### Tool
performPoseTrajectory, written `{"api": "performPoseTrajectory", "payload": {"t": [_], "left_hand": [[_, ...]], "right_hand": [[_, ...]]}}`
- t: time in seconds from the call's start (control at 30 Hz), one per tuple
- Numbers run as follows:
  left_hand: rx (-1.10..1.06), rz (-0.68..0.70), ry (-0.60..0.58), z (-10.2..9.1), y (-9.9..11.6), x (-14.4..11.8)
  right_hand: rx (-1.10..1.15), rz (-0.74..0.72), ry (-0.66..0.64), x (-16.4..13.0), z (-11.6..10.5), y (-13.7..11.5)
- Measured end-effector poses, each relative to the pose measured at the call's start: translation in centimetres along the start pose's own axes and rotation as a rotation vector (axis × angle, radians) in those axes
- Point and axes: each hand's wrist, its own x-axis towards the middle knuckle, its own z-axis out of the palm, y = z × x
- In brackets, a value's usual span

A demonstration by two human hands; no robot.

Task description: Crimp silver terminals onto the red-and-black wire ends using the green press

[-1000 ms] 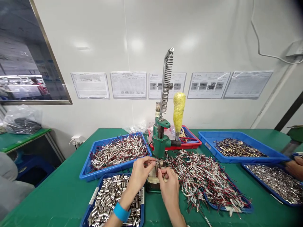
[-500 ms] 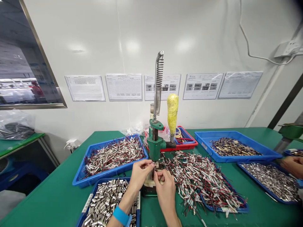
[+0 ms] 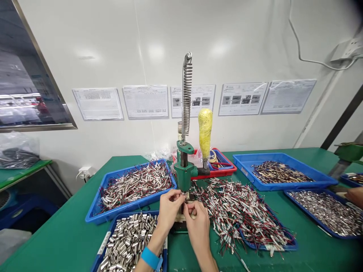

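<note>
A green hand press (image 3: 183, 175) with a tall spring (image 3: 187, 100) and a yellow-wrapped lever handle (image 3: 205, 132) stands in front of me. Just below its ram, my left hand (image 3: 169, 209) has thumb and index finger pinched together. Close beside it, fingers bent in a pinch, is my right hand (image 3: 197, 219). Whatever the fingertips hold is too small and covered to name. Under my left wrist is a blue bin of short metal cylinders (image 3: 127, 240). To the right of my right hand spreads a pile of small wired parts (image 3: 235, 211) with red and dark leads.
Another blue tray (image 3: 96, 217) of wired parts sits at the left. Behind the press is a red tray (image 3: 227, 172). On the right are a blue tray (image 3: 244, 166) of brass-coloured pieces and a tray of small silvery parts (image 3: 326, 211). A co-worker's hand (image 3: 356, 196) shows at the right edge.
Both my hands stay pinched under the press, almost unmoved. The view has shifted slightly. At the right edge, the co-worker's hand shows less than before.
</note>
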Motion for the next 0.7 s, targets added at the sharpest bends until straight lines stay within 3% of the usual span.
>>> {"api": "performPoseTrajectory", "payload": {"t": [0.2, 0.43, 0.7], "left_hand": [[-0.025, -0.035, -0.032, 0.0, -0.6, -0.2], [0.000, -0.038, -0.100, -0.9, 0.8, 0.2], [0.001, -0.027, -0.081, -0.6, 0.9, 0.5]], "right_hand": [[0.016, 0.016, -0.010, 0.0, -0.1, -0.3], [0.046, 0.022, -0.005, 0.0, -0.2, -0.3], [0.123, 0.042, 0.002, -0.2, -0.5, -0.5]]}}
